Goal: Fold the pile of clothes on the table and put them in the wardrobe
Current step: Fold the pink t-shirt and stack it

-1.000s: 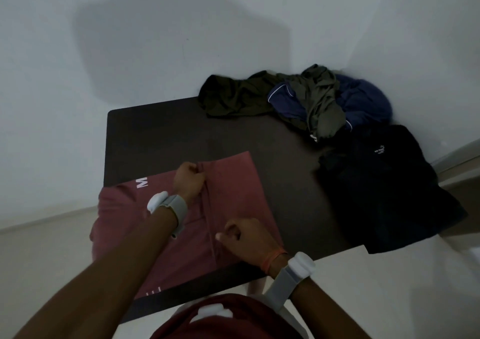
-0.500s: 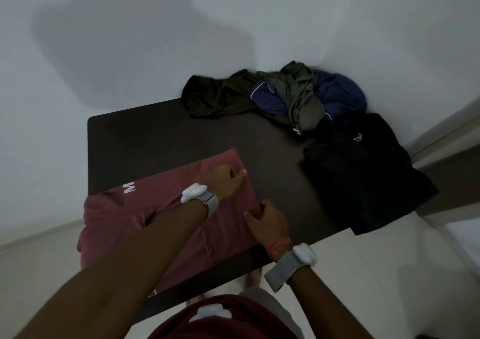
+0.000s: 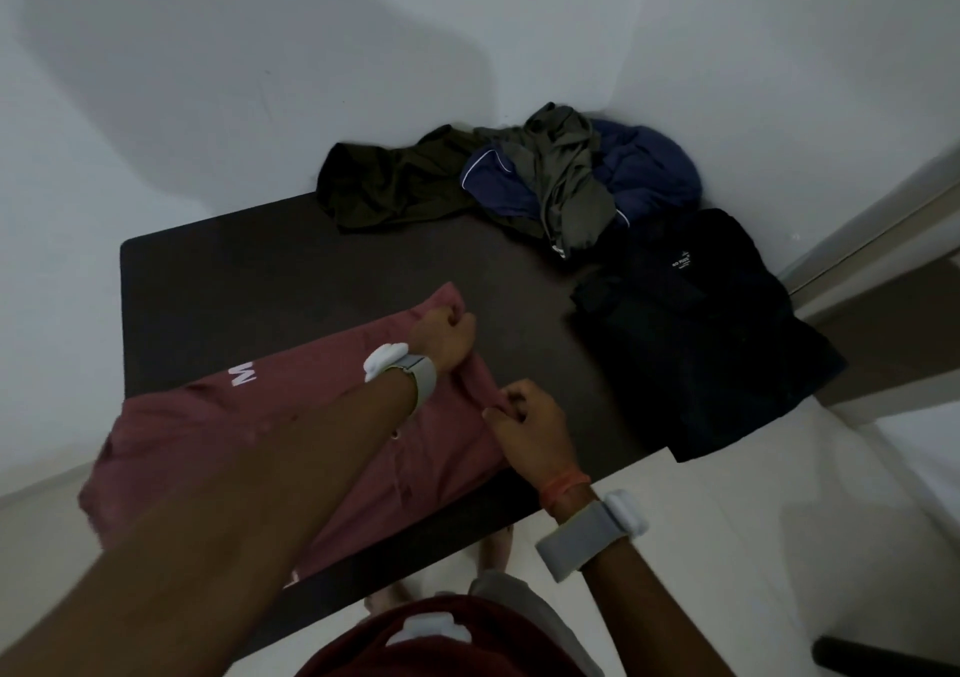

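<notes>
A maroon T-shirt (image 3: pixel 218 432) with white lettering lies flat on the near left of the dark table (image 3: pixel 249 271), its left part hanging over the table's edge. My left hand (image 3: pixel 441 338) is closed on the shirt's right edge near its far corner. My right hand (image 3: pixel 530 427) pinches the same edge closer to me. A crumpled pile sits at the table's far right corner: a dark olive garment (image 3: pixel 389 188), a navy one with white piping (image 3: pixel 639 177) and a grey-green one (image 3: pixel 566 183) on top.
A black garment (image 3: pixel 696 333) with a small white logo lies spread on the table's right side and hangs over the near right corner. White walls close in behind and to the right. Pale floor runs along the table's near edge, and a dark object (image 3: pixel 883 655) shows at bottom right.
Both hands moved from the shirt's middle fold to its right edge and closed on the cloth there. The camera view shifted a little.
</notes>
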Action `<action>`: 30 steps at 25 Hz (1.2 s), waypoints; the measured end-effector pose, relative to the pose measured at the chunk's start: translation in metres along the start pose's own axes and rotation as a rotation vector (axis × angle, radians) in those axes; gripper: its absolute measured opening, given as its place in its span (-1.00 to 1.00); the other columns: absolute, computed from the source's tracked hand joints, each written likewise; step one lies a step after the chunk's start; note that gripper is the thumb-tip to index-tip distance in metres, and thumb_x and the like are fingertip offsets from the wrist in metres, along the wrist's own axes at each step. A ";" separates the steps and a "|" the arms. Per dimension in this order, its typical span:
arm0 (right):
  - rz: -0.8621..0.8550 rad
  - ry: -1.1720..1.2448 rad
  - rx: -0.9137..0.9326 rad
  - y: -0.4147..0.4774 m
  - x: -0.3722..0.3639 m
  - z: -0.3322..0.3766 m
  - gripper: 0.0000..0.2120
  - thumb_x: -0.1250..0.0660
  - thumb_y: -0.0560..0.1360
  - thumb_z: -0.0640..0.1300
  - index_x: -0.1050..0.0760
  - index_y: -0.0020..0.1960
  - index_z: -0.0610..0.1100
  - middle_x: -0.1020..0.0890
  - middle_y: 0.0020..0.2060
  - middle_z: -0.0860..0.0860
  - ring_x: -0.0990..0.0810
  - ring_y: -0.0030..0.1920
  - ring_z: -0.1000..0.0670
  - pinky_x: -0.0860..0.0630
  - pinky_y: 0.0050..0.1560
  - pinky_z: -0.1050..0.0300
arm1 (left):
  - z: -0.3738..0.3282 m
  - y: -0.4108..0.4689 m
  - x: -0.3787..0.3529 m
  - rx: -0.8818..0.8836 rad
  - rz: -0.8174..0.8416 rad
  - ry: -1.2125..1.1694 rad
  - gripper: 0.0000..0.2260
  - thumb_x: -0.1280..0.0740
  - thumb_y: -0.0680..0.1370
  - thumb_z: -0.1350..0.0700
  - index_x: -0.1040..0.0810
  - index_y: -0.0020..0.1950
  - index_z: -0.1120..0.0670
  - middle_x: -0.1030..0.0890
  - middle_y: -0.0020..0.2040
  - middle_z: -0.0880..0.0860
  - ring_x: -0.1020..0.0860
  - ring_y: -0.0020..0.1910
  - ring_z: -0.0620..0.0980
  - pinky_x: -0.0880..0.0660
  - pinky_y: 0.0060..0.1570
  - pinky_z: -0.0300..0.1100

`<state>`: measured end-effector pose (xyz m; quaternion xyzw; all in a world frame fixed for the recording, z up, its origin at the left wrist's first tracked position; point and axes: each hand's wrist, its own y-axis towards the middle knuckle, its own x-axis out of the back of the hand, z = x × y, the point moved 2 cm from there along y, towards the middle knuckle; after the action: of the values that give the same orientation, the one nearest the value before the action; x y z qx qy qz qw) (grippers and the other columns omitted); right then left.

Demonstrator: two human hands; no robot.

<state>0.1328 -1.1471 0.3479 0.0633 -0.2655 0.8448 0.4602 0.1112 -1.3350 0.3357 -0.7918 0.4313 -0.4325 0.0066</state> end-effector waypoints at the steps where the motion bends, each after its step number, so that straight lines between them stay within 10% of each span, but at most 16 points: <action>1: -0.035 0.030 0.003 0.002 0.010 -0.001 -0.92 -0.42 0.50 -0.18 -0.56 -0.08 -0.02 -0.66 -0.20 0.04 -0.65 -0.17 0.04 -0.62 -0.12 0.03 | -0.011 -0.001 -0.005 0.005 0.007 -0.080 -0.69 -0.24 0.62 -0.04 -0.39 -0.28 0.05 -0.58 -0.14 0.13 -0.58 -0.04 0.17 -0.38 -0.08 -0.10; 7: -0.261 0.114 0.063 0.021 0.087 0.001 -0.81 -0.41 0.49 -0.32 -0.55 -0.16 -0.04 -0.65 -0.29 -0.06 -0.57 -0.30 0.04 -0.52 -0.23 0.13 | -0.091 -0.001 -0.056 -0.019 0.099 -0.599 -0.67 -0.29 0.60 0.15 -0.31 -0.34 0.01 -0.38 -0.39 0.02 -0.38 -0.33 -0.01 -0.33 -0.28 -0.11; 14: -0.089 0.083 0.198 0.012 0.091 0.029 -0.86 -0.44 0.48 -0.29 -0.54 -0.14 -0.08 -0.61 -0.40 -0.01 -0.53 -0.39 0.10 -0.53 -0.33 0.21 | -0.099 -0.009 -0.032 0.072 0.109 -0.851 -0.74 -0.34 0.56 0.21 -0.42 -0.31 0.05 -0.44 -0.44 -0.06 -0.40 -0.45 -0.14 -0.36 -0.37 -0.22; 30: 0.613 -0.107 0.411 -0.075 -0.187 0.086 -0.86 -0.39 0.54 -0.13 -0.53 0.05 -0.15 -0.58 -0.28 0.00 -0.51 -0.33 0.15 -0.46 -0.29 0.30 | 0.180 -0.057 0.174 0.379 -0.344 -0.382 -0.77 -0.39 0.48 0.10 -0.54 -0.33 0.19 -0.52 -0.44 0.11 -0.49 -0.41 0.05 -0.49 -0.33 -0.08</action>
<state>0.2882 -1.2967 0.3849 0.1162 -0.1205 0.9745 0.1492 0.3183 -1.4844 0.3633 -0.9046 0.1941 -0.3433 0.1615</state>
